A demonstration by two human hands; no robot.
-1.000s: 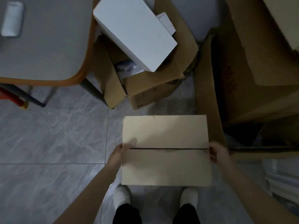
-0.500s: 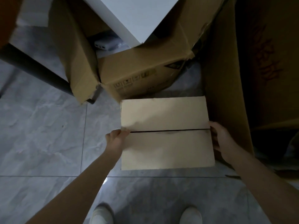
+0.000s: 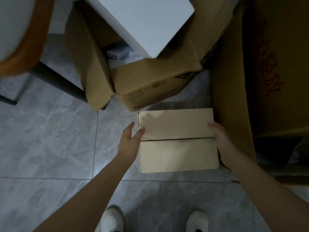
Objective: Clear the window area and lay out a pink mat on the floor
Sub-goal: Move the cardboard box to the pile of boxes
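A small closed cardboard box (image 3: 177, 144) with a slit across its top sits low on the grey tiled floor, against the large carton on the right. My left hand (image 3: 130, 143) is at the box's left edge with its fingers spread; only the thumb touches the top. My right hand (image 3: 219, 139) presses against the box's right side, fingers lying over the edge. No pink mat and no window are in view.
Just beyond the small box is an open brown carton (image 3: 150, 84) holding a white box (image 3: 147, 19) and a small white device. A tall open carton (image 3: 234, 97) walls off the right. An orange-edged table (image 3: 33, 39) with a dark leg (image 3: 58, 79) stands at the left. My white shoes (image 3: 112, 220) are below.
The small box has moved forward and down, close to the cartons. My left hand has let go of its left side and opened; my right hand stays on its right side.
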